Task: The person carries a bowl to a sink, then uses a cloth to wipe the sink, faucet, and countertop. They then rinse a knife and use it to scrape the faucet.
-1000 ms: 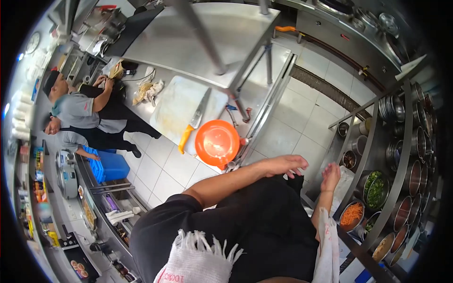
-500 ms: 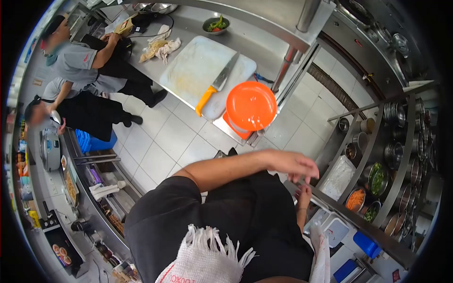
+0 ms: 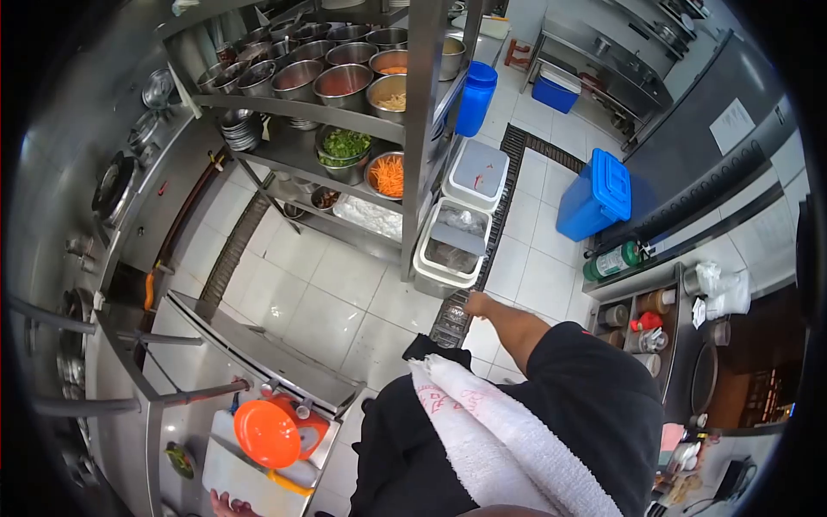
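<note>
My right hand (image 3: 477, 304) is at the end of my outstretched bare arm, over the floor beside a dark drain grate (image 3: 450, 319). Its fingers look curled, and nothing shows in them. Just beyond it stands a white-rimmed bin (image 3: 419, 274) with clear contents. My left hand is out of view. At the lower left, an orange bowl (image 3: 267, 433) sits by a white cutting board (image 3: 226, 470) and a knife with a yellow-orange handle (image 3: 289, 484).
Fingers of a hand (image 3: 231, 505), apparently another person's, touch the board's edge. Metal shelving (image 3: 418, 172) holds steel bowls, greens (image 3: 346, 145) and carrot strips (image 3: 387, 176). A blue lidded bin (image 3: 594, 196) and a fire extinguisher (image 3: 616, 260) stand at the right.
The view has swung right, away from the two co-workers. The cutting board and orange bowl now show at the lower left. My left hand has left the view, and my right arm is stretched out.
</note>
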Tool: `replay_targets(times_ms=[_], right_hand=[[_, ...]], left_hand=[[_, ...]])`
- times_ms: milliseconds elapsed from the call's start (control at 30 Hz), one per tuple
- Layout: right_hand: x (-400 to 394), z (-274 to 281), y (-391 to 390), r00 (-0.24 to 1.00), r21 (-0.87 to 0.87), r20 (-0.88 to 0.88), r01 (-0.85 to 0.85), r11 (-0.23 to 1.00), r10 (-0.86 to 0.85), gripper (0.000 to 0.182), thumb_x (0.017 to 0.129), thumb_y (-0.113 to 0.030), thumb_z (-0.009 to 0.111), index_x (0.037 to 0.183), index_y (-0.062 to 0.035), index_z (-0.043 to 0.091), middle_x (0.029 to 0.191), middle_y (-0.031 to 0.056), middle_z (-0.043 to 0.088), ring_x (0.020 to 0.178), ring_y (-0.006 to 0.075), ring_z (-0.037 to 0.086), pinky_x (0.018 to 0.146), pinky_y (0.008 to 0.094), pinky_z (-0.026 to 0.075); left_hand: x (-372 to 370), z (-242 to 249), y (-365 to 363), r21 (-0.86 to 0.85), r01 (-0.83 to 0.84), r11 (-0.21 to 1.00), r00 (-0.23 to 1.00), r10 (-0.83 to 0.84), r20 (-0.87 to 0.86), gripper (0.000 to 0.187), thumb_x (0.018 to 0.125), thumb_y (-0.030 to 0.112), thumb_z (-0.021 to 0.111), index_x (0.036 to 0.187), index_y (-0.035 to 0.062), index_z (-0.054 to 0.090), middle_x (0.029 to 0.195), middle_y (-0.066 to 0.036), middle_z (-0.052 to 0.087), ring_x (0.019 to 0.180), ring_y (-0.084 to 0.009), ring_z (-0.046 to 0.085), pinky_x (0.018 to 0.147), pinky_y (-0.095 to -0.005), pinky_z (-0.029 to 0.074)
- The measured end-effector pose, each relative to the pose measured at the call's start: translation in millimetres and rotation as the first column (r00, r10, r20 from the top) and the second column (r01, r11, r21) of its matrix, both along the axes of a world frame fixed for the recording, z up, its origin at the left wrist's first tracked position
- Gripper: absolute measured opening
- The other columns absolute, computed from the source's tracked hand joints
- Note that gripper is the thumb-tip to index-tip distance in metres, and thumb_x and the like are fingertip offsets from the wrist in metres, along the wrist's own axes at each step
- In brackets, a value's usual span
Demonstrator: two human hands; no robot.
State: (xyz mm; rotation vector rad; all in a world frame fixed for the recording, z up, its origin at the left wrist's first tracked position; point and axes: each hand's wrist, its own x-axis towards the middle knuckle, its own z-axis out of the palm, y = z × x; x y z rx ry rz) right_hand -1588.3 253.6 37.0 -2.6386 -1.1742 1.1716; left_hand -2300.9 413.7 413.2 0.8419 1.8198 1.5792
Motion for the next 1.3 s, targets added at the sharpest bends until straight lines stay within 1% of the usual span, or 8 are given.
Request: replay_targets(times_ms=[67,133,200,267,367,467,1033,1300], right_hand=[[-22.0,-5.5,-20.5,0.998,-0.043,-0.056,-0.020,0.999,0.018,0.035,0.085,-0.025,0.058,0.083,0.0056,0.074,0.082,0.0232,0.073,0.065,0.0346,0.073,0.057,0.0443,0.063],[-61.2,-10.2,-36.9,0.975,-0.093,-0.084,0.200,0.975,-0.208,0.036,0.086,-0.027,0.058,0.081,0.0041,0.075,0.081,0.0223,0.074,0.065,0.0334,0.073,0.060,0.0445,0.063],[-102.3,-1.1,-51.9,0.971,-0.116,-0.059,0.222,0.968,-0.230,0.032,0.089,-0.026,0.058,0.087,0.0013,0.076,0.088,0.0212,0.074,0.074,0.0333,0.073,0.070,0.0463,0.061],[-132.6,5.4,-37.2,0.998,-0.037,-0.066,-0.016,0.999,0.013,0.031,0.090,-0.027,0.059,0.089,0.0000,0.074,0.088,0.0196,0.074,0.074,0.0320,0.073,0.068,0.0451,0.061],[-175.1,8.5,0.2,0.968,0.025,-0.225,-0.104,0.994,0.107,0.029,0.092,-0.028,0.059,0.093,-0.0021,0.072,0.088,0.0171,0.073,0.074,0.0299,0.072,0.066,0.0432,0.060],[-209.8,29.9,36.5,0.942,-0.076,-0.329,0.035,0.997,-0.058,0.028,0.093,-0.030,0.060,0.097,-0.0041,0.070,0.089,0.0147,0.072,0.073,0.0279,0.071,0.064,0.0413,0.059],[-234.4,65.3,36.0,0.964,-0.238,-0.230,0.080,0.968,-0.136,0.035,0.100,-0.039,0.063,0.124,-0.0125,0.062,0.105,0.0060,0.069,0.083,0.0211,0.068,0.065,0.0377,0.052],[-259.8,96.1,50.4,0.962,-0.124,-0.266,0.021,0.992,-0.054,0.033,0.101,-0.036,0.064,0.118,-0.0083,0.062,0.099,0.0071,0.070,0.082,0.0235,0.072,0.062,0.0399,0.059]], left_hand=[[-87.5,-41.4,3.5,-0.234,-0.189,0.954,0.924,0.093,-0.371,0.034,0.104,0.027,0.055,0.123,0.0022,0.068,0.102,-0.016,0.071,0.075,-0.0226,0.060,0.065,-0.0385,0.049],[-176.4,-85.4,6.9,-0.417,-0.233,0.879,0.418,-0.297,-0.859,0.039,0.102,0.037,0.058,0.127,0.0084,0.068,0.121,-0.018,0.073,0.086,-0.0305,0.067,0.080,-0.0488,0.053],[-265.4,-167.4,18.9,-0.537,-0.310,0.784,0.526,-0.329,-0.784,0.053,0.095,0.028,0.069,0.141,0.0023,0.059,0.127,-0.018,0.069,0.114,-0.0379,0.067,0.098,-0.0497,0.053],[-340.5,-273.7,14.8,-0.077,-0.152,0.985,0.221,-0.042,-0.974,0.048,0.093,0.025,0.068,0.135,0.0020,0.063,0.113,-0.021,0.072,0.104,-0.0389,0.069,0.092,-0.0515,0.055],[-372.4,-318.0,16.0,-0.207,-0.251,0.946,0.031,-0.206,-0.978,0.052,0.097,0.021,0.058,0.143,0.0001,0.050,0.122,-0.023,0.068,0.102,-0.0341,0.068,0.088,-0.0467,0.055],[-342.6,-223.6,44.9,-0.668,-0.387,0.635,0.736,-0.224,-0.639,0.035,0.100,0.026,0.049,0.129,0.0071,0.057,0.137,-0.026,0.060,0.117,-0.0429,0.065,0.098,-0.0539,0.053],[-468.3,-206.4,93.1,-0.600,-0.529,0.600,0.822,0.188,-0.537,0.053,0.093,0.027,0.066,0.136,-0.0015,0.056,0.131,-0.023,0.068,0.119,-0.0364,0.068,0.099,-0.0445,0.055],[-495.4,-212.2,109.0,-0.777,-0.425,0.464,0.868,-0.034,-0.495,0.050,0.087,0.030,0.073,0.126,-0.0014,0.066,0.132,-0.022,0.068,0.124,-0.0335,0.066,0.102,-0.0403,0.054]])
